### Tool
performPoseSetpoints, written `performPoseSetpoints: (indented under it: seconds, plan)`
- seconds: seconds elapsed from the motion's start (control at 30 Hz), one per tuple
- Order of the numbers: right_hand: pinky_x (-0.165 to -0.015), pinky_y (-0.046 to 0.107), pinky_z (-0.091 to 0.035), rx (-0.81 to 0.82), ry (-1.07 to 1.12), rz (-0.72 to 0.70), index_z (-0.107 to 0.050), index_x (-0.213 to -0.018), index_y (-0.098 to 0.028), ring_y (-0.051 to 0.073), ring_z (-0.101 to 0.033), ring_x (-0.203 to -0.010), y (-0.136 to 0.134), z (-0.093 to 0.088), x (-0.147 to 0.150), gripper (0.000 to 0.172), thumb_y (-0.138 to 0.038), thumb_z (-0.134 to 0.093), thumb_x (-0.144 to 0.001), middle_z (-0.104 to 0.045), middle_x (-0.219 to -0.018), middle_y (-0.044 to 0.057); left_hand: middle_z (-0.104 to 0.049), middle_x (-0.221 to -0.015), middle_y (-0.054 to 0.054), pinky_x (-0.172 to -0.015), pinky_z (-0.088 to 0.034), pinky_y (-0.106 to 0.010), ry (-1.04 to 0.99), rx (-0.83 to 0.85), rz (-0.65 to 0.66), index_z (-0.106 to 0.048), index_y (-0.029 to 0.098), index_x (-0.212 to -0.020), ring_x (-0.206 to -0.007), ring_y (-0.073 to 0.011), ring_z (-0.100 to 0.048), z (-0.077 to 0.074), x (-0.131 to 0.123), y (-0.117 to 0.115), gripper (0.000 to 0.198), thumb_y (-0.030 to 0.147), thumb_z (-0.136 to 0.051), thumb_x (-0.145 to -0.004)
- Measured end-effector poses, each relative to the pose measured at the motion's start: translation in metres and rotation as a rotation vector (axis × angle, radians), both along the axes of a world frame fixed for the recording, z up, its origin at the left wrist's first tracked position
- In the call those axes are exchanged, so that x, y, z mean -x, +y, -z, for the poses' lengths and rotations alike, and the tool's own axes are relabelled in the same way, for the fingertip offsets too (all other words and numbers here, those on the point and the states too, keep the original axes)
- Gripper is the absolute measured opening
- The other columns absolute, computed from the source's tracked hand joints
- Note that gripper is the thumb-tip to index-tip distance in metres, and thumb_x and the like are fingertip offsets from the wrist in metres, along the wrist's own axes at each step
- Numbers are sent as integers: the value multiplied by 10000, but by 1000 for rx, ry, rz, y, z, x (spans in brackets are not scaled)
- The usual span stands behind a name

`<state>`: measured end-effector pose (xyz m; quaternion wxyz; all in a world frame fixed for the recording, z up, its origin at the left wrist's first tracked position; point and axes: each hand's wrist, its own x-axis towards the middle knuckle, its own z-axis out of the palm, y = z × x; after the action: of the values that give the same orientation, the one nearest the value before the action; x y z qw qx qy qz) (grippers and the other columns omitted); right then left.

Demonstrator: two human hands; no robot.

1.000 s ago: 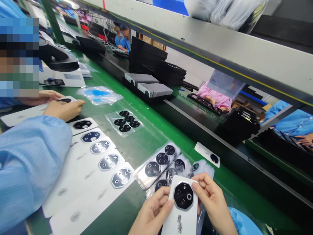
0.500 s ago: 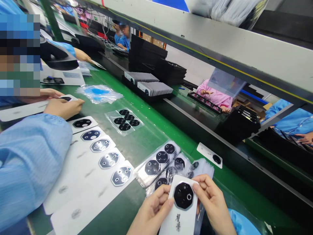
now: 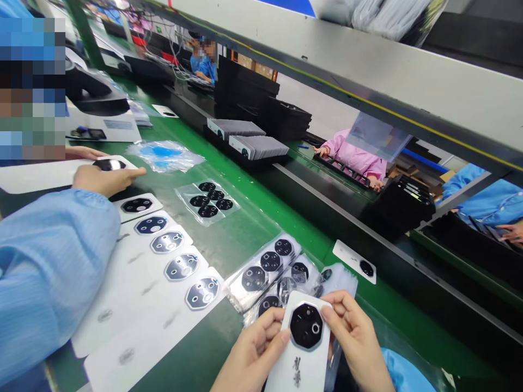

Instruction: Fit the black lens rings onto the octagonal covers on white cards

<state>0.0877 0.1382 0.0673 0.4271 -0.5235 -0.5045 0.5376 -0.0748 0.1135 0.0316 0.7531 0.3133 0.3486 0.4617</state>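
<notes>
The white panel (image 3: 314,362) was held between the left hand (image 3: 255,351) and the right hand (image 3: 357,337), its black octagonal plate (image 3: 303,326) facing up. The fingers (image 3: 267,318) of both were closed on opposite edges, left thumb (image 3: 278,347) beside the plate, right thumb (image 3: 332,321) near the upper corner; this grip presumably steadied the panel and left its face unobstructed. Bagged plates (image 3: 253,279) lay just beyond on the table (image 3: 200,348), probably wrapped against scratches

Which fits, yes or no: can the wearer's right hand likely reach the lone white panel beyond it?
Probably yes: only plastic sleeves lie near its way to the lone white panel, but the right hand must release the held panel, which the left hand also holds.
</notes>
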Motion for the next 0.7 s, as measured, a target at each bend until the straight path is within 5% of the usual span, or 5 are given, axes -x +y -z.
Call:
performPoseSetpoints:
  seconds: [0.7]
  plan:
    - [-355,168,-434,-27,10,86,-568,-801,-174,83,-520,-412,-12,5,1,312,-468,-664,-761,-613,-613,-10,-695,-869,-71,-665,-465,-264,33,-5,38,-590,157,-1020,-715,-192,-638,-7,2,0,451,529,-622,-767]
